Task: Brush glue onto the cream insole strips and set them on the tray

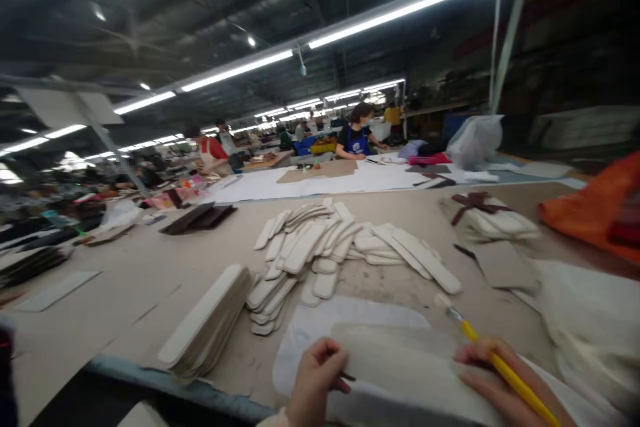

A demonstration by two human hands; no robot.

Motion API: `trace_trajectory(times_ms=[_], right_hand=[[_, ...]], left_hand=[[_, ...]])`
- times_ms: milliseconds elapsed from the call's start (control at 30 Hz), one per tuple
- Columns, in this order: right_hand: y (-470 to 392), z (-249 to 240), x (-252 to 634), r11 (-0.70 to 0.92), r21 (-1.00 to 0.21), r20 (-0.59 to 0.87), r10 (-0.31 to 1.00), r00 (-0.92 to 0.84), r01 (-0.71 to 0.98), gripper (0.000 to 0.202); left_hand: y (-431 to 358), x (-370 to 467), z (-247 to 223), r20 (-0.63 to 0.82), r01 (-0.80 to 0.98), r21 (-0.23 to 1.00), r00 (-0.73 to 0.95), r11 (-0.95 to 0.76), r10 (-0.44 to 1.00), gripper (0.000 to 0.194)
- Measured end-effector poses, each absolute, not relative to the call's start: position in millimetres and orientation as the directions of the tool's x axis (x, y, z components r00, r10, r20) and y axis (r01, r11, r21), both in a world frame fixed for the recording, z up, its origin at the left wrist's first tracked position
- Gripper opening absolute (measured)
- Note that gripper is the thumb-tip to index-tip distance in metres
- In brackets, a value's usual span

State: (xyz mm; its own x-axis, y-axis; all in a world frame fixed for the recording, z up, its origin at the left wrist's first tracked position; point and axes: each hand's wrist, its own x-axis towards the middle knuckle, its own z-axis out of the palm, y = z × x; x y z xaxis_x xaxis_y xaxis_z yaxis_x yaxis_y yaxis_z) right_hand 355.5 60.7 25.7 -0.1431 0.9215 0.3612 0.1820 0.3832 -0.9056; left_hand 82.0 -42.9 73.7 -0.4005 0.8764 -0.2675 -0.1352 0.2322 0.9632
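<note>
1. Left hand [317, 373], 6 o'clock, at edge of pale sheet [400, 370].
2. Right hand [500, 388], 4:30, holding yellow brush [500, 363].
3. Strip stack [210, 320], 7:30.
4. Loose strip heap [306, 247], 6 o'clock, beyond left hand.
5. Orange item [600, 203], 3 o'clock.

On the worktable [135, 287], a heap of strips [305, 247] lies beyond the panel [405, 367], which sits between the left hand [313, 380] and the right hand [500, 393]. A brush [470, 330] rests in the right hand, bristles forward. A strip stack [210, 320] stands left of the heap, a tied bundle [500, 223] right. Behind, a co-worker [357, 137] stands at another table [250, 185].
</note>
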Motion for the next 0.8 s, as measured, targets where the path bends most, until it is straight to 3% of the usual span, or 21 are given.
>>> trace_trajectory(times_ms=[167,467,633,800], right_hand=[[79,38,360,0.245,-0.959,0.230,0.967,-0.114,0.142,0.036],[116,12,346,0.329,-0.857,0.347,0.937,-0.028,0.396,0.031],[113,12,343,0.331,-0.764,0.335,0.937,-0.097,0.553,0.022],[110,8,341,0.333,-0.727,0.310,0.940,-0.145,0.601,0.019]], left_hand=[[-24,68,62,-0.286,0.058,0.945,-0.340,0.323,0.896,0.033],[30,41,46,-0.239,0.454,0.818,-0.292,0.354,0.926,0.027],[30,33,30,-0.246,0.568,0.741,-0.266,0.357,0.932,0.028],[24,33,18,-0.249,0.647,0.674,-0.257,0.357,0.934,0.027]])
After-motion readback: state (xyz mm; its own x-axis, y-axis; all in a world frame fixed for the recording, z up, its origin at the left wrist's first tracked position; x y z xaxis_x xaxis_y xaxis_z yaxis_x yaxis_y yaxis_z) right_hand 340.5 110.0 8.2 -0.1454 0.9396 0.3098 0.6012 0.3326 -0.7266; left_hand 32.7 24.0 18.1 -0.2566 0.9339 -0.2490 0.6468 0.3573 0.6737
